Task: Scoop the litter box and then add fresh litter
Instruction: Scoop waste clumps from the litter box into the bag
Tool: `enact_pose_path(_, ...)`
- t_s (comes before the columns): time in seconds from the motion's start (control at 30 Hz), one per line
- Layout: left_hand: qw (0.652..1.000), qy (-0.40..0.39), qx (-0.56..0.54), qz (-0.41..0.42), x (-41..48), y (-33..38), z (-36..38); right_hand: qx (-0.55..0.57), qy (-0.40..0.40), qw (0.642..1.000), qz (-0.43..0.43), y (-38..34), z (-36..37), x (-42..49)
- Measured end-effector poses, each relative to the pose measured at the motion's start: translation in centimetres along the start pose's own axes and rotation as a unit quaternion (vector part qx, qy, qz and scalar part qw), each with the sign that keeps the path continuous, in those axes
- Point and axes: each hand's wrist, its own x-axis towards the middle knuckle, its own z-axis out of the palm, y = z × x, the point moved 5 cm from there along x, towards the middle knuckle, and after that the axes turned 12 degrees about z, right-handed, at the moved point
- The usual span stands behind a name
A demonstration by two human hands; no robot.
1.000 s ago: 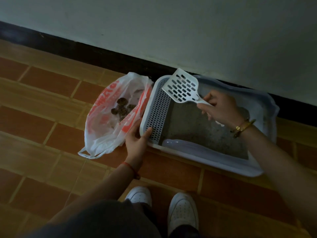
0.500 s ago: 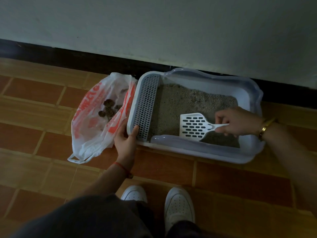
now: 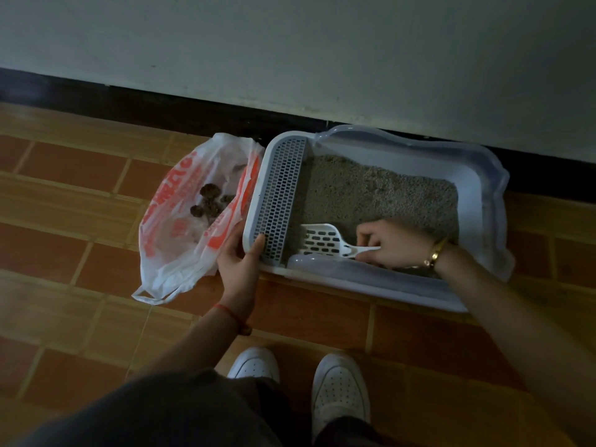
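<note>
Nearest, in front of the litter box (image 3: 403, 287), a pair of white shoes (image 3: 340, 385) is noted on the tiled floor. The box's near left corner is gripped by the left hand (image 3: 240, 259), thumb over the rim; this hold is unchanged across the last second. Just inside the near wall, the handle of the white scoop (image 3: 324, 241) is pinched by the right hand (image 3: 395, 245). A second ago the scoop was held raised and empty over the box's left end. It is now lowered into the litter (image 3: 380, 191) and carried leftward to rest beside the grated panel (image 3: 280, 195). A fresh scooping pass is therefore judged to be under way. Left of the box, dark clumps (image 3: 209, 204) are seen in the open plastic bag (image 3: 167, 240). No fresh litter is seen, so that step is judged outstanding.
</note>
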Motion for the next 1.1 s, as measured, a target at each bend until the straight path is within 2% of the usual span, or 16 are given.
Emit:
enact_pose_path(0.3, 1.000, 0.005, -0.010, -0.001, 0.0, -0.1, 0.0, 0.076, -0.024, 0.997, 0.000, 0.0, 0.5, 1.6)
enact_pose_path(0.47, 1.000, 0.010, -0.005, -0.002, 0.1, -0.1, 0.0, 0.004, 0.056, 0.998, 0.006, -0.4, -0.1, 1.3)
enact_pose_path(0.53, 1.000, 0.008, -0.004, -0.001, 0.1, -0.1, 0.0, -0.001, 0.063, 0.998, 0.005, -0.7, -0.3, 1.2)
enact_pose_path(0.7, 1.000, 0.009, -0.014, -0.020, 0.0, -0.3, 0.0, 0.050, 0.018, 0.999, 0.008, -0.6, 0.0, 1.6)
enact_pose_path(0.83, 1.000, 0.005, -0.011, -0.023, 0.0, -0.3, -0.1, 0.147, -0.024, 0.989, 0.002, 0.1, -0.5, 1.6)
enact_pose_path(1.1, 1.000, 0.000, -0.013, -0.018, 0.0, -0.3, -0.2, 0.184, 0.014, 0.983, 0.005, 3.1, -2.7, -0.2)
